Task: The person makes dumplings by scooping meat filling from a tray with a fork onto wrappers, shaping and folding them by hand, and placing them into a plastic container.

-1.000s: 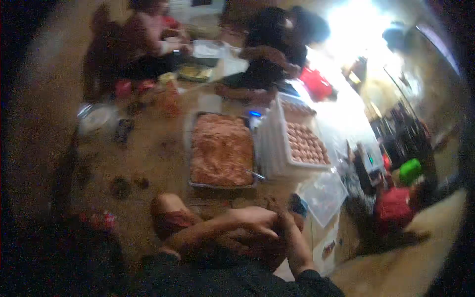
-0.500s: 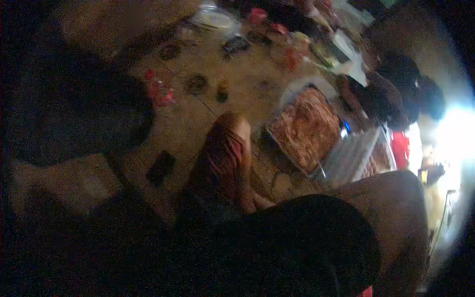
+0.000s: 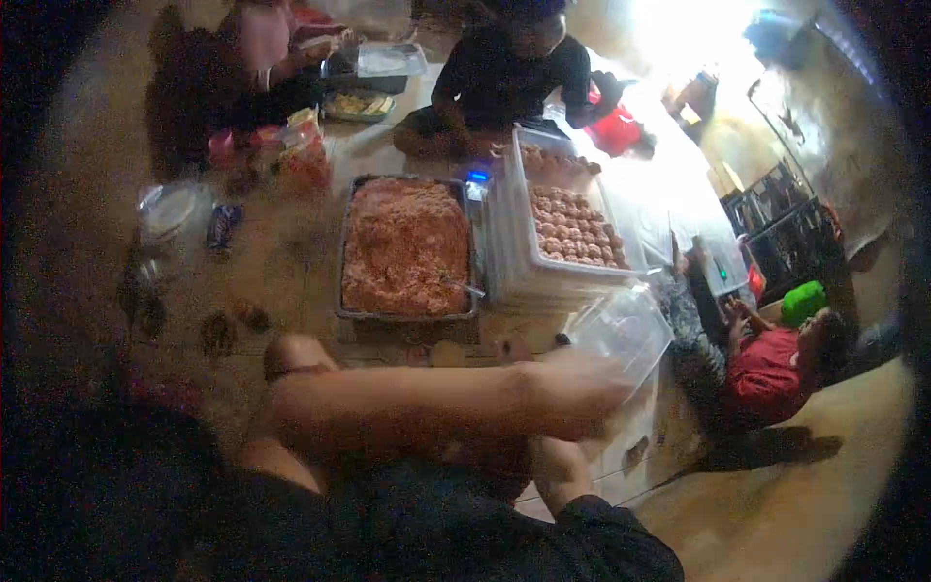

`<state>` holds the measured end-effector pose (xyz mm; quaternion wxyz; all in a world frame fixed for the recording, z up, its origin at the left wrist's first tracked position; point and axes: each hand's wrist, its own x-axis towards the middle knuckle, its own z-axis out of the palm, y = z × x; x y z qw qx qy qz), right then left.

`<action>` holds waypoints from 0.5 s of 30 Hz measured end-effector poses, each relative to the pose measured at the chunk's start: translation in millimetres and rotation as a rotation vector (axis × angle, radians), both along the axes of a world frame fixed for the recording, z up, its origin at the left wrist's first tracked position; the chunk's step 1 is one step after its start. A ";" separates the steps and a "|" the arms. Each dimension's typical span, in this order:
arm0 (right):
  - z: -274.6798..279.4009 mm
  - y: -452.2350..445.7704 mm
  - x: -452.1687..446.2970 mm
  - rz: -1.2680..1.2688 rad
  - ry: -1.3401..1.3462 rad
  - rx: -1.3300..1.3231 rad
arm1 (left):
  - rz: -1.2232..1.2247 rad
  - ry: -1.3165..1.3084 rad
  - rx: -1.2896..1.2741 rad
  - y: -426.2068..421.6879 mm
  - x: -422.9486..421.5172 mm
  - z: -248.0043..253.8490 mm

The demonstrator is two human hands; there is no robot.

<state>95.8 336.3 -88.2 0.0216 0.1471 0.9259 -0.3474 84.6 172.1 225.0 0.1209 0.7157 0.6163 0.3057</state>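
Observation:
My left hand (image 3: 587, 393), blurred by motion, reaches across in front of me to the right, over my right forearm (image 3: 560, 472). It is nearest to a clear plastic container or lid (image 3: 630, 335); contact cannot be made out. My right hand is hidden behind the left one. In front of my knees sits a dark-rimmed tray of reddish minced mixture (image 3: 407, 242), with a utensil handle (image 3: 465, 287) sticking out. To its right, a stack of translucent boxes (image 3: 504, 242) bears rows of round balls (image 3: 572, 223) in the top one.
Across the floor sits a person in black (image 3: 504, 78); another person's arm is at upper left. Someone in a red shirt (image 3: 771, 373) is at right, near a dark rack (image 3: 781, 228). A small device glows blue (image 3: 478, 177). A round clear lid (image 3: 173, 213) lies left.
The view has swung back from my left side to the tray and boxes. The raised arm that covered the boxes' front has lowered, and my left arm now stretches across to the right.

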 end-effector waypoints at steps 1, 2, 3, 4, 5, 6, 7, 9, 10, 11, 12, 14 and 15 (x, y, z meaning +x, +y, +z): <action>-2.5 0.1 2.8 -0.012 0.013 0.061 | -0.093 -0.231 0.024 -37.8 -27.2 -15.8; -1.4 -0.5 6.1 -0.025 0.040 0.135 | -0.065 -0.322 -0.272 -79.4 -39.9 10.6; 4.1 -2.8 8.8 -0.040 0.071 0.207 | 0.016 -0.285 -0.392 -97.1 -54.1 -61.8; 7.4 -5.2 6.0 -0.054 0.122 0.259 | 0.095 -0.239 -0.517 -114.8 -68.3 -132.8; 14.4 -8.8 -2.3 -0.070 0.246 0.299 | 0.165 -0.187 -0.643 -132.2 -82.5 -201.4; 26.0 -12.4 -9.7 -0.065 0.377 0.325 | 0.295 -0.412 -0.368 -155.2 -84.9 -290.4; 40.5 -19.9 -18.6 -0.049 0.497 0.330 | 0.263 -0.307 -0.378 -153.7 -88.7 -311.6; 121.9 -56.9 -48.5 -0.006 0.510 0.399 | 0.329 -0.319 -0.334 -144.2 -83.1 -350.5; 156.8 -80.9 -64.0 0.016 0.406 0.455 | 0.381 -0.380 -0.311 -137.1 -73.9 -362.8; 132.3 -87.4 -78.4 0.027 0.404 0.454 | 0.433 -0.441 -0.283 -130.0 -64.7 -374.0; 86.1 -85.4 -99.7 0.108 0.521 0.507 | 0.471 -0.495 -0.261 -125.2 -56.2 -374.7; 43.8 -80.0 -144.1 0.210 0.643 0.593 | 0.512 -0.564 -0.211 -120.9 -51.1 -362.6; 34.7 -81.8 -161.9 0.198 0.266 0.580 | 0.524 -0.591 -0.194 -120.8 -50.1 -358.3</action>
